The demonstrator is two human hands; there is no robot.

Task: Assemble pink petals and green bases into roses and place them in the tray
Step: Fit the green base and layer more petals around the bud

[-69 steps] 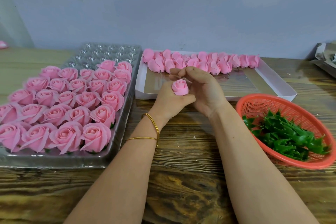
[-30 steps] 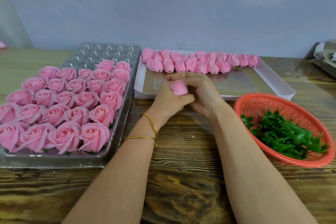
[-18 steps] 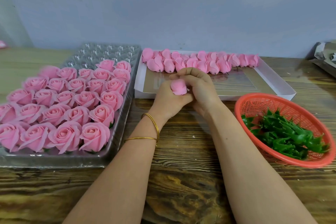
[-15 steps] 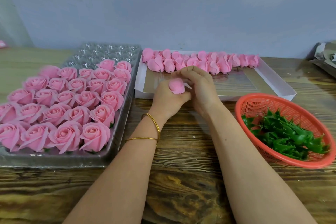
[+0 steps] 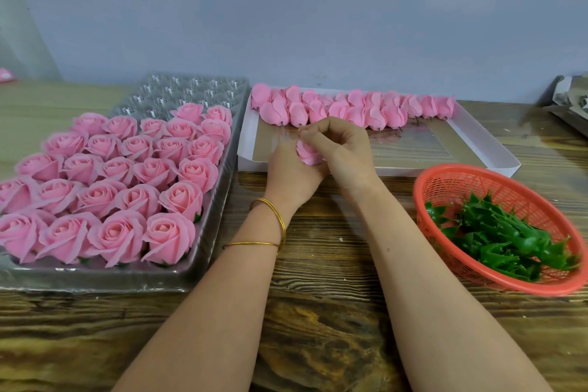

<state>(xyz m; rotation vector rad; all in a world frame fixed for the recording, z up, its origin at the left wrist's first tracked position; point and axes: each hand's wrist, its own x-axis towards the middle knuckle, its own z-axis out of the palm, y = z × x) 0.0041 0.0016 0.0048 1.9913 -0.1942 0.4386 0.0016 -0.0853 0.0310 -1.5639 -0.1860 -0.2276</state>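
Both our left hand (image 5: 291,175) and right hand (image 5: 345,153) gripped the pink bud (image 5: 307,154) with curled fingers (image 5: 321,132), so we judged gentle, even petal-shaping wisest.

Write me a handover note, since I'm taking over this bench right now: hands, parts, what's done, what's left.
Left hand cups a small pink petal bud; right hand pinches its top. No green base shows on it.
At left, the clear plastic cavity tray: front rows are filled with finished pink roses, back cavities are empty.
Behind the hands, the white shallow cardboard box holds a row of loose pink buds.
At right, the red plastic mesh basket holds green plastic bases.
Left: finish this rose, seat it in the tray, then do the loose buds.
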